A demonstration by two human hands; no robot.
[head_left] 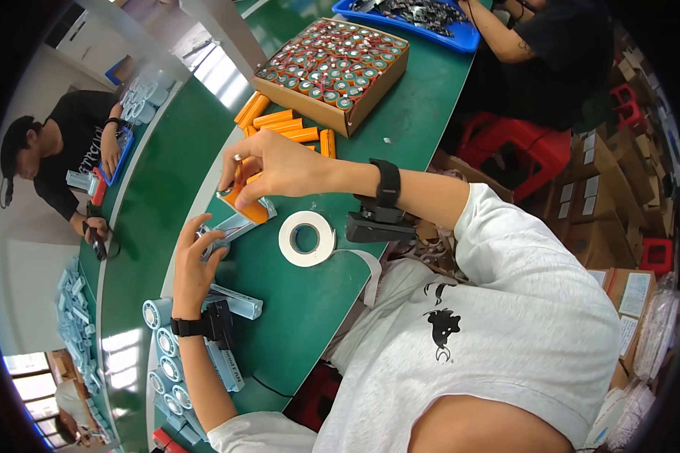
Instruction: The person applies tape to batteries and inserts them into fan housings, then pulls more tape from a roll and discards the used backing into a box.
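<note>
My right hand (279, 167) grips an orange cylindrical battery (248, 209) between thumb and fingers, tilted over the green table. Just below it, an open light-blue casing (234, 229) lies at a slant, with a thin red wire visible by it. My left hand (191, 273) is curled at the casing's left end, thumb and fingertips closed around it; the fingers partly hide that end. Close to both hands, a roll of white tape (283, 238) lies flat, its loose strip trailing over the table edge. Another light-blue casing (238, 302) rests beside my left wrist.
Several orange batteries (278, 121) lie beyond my right hand, next to a cardboard box (310, 104) packed with wired batteries. Light-blue cylindrical units (168, 342) stand along my left forearm. A blue tray (461, 39) is at the far edge; co-workers sit across and to the right.
</note>
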